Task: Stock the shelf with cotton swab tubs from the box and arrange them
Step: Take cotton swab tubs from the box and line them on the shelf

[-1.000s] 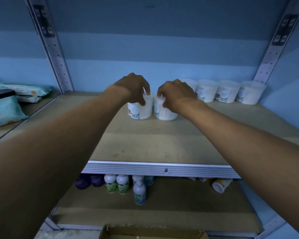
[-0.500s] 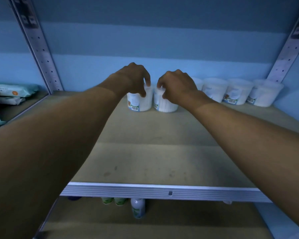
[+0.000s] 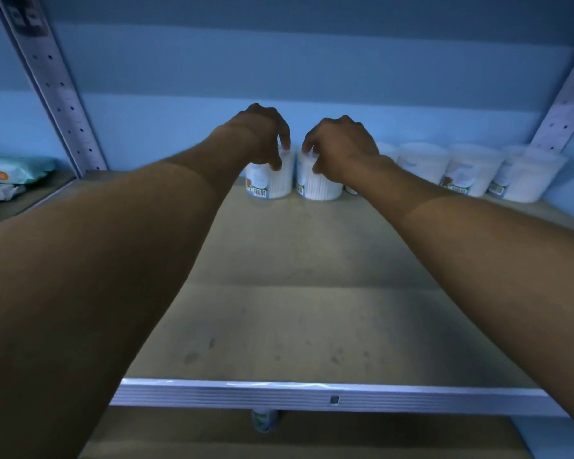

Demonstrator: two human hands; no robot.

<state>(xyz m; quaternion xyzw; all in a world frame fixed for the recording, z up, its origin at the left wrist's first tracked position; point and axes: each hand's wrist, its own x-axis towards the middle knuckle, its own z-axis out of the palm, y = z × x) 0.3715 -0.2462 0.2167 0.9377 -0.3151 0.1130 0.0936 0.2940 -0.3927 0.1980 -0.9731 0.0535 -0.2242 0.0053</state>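
Observation:
Two clear cotton swab tubs stand side by side near the back of the wooden shelf (image 3: pixel 312 319). My left hand (image 3: pixel 262 134) grips the left tub (image 3: pixel 269 182) from above, its barcode label facing me. My right hand (image 3: pixel 340 145) grips the right tub (image 3: pixel 318 185) the same way. Both tubs rest upright on the shelf board, almost touching. To their right a row of more tubs (image 3: pixel 471 170) lines the back wall; the nearest one is partly hidden behind my right wrist.
Perforated metal uprights (image 3: pixel 57 91) frame the bay on both sides. Packs of wipes (image 3: pixel 10 173) lie on the neighbouring shelf at left. A metal rail (image 3: pixel 312 397) edges the shelf front, and a small bottle (image 3: pixel 264 420) shows on the shelf below.
Both hands have pushed the two tubs farther back toward the wall, in line with the row at right. My view has moved closer and tilted up, hiding the lower shelf and box.

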